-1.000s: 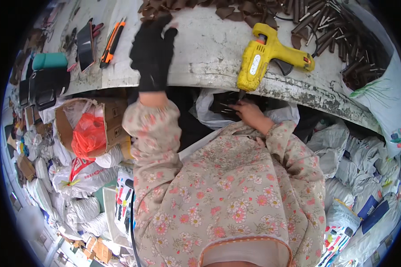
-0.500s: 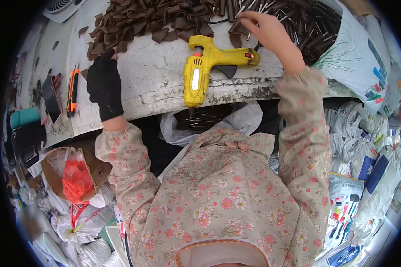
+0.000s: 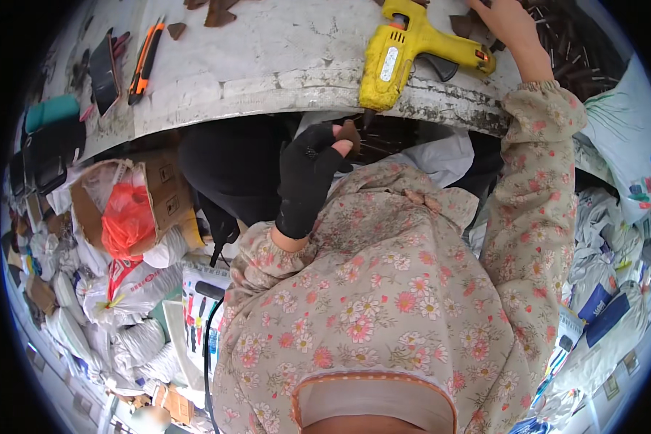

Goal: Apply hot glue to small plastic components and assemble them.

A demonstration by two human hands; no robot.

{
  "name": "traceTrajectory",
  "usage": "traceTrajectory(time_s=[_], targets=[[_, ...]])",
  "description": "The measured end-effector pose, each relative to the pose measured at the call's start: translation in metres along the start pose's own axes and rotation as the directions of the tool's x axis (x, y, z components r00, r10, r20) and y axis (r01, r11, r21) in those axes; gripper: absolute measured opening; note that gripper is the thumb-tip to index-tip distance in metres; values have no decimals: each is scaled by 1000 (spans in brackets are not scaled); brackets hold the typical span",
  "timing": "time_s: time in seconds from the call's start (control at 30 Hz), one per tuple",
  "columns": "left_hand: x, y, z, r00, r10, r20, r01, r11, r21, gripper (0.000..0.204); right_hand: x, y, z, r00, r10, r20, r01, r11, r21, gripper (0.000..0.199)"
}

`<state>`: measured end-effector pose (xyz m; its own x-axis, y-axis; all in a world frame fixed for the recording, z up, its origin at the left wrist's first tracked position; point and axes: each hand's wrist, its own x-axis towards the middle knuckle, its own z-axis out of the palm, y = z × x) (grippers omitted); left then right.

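- While the left hand [image 3: 309, 168] pinches a brown piece [image 3: 350, 134], the glue gun [image 3: 411, 49] lies nearby.
- Right hand [image 3: 511, 24]: beside brown tubes [image 3: 573, 61], fingertips cropped, grip I cannot tell.

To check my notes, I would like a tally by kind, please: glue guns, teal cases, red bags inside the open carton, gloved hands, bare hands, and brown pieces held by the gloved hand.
Glue gun: 1
Teal case: 1
Red bag in carton: 1
Gloved hand: 1
Bare hand: 1
Brown piece held: 1
Total: 6
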<state>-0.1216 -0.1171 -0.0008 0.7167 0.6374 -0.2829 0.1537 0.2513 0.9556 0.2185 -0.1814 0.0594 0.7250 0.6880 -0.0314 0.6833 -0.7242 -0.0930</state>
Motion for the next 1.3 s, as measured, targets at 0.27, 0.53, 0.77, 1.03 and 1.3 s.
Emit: traceTrajectory(time_s=[0.27,0.53,0.77,1.03,1.3], targets=[[-6,7,5,987,-159,26,158,987,32,22,-52,-9,-17,982,175,-73,-7,419,908,30],[-4,4,11,994,-102,27,101,994,32,22,-106,-31,33,865,-324,-383,439,858,266,44],[-3,3,18,994,-109,3,109,991,-83,21,-104,-24,33,955,-234,-183,262,953,153,62],[-4,3,13,983,-185,11,185,982,-33,23,-103,-23,31,939,-279,-199,314,934,169,55],[-5,13,9,967,-253,-43,215,891,-399,23,-167,-50,4,903,-382,196,69,580,812,39]])
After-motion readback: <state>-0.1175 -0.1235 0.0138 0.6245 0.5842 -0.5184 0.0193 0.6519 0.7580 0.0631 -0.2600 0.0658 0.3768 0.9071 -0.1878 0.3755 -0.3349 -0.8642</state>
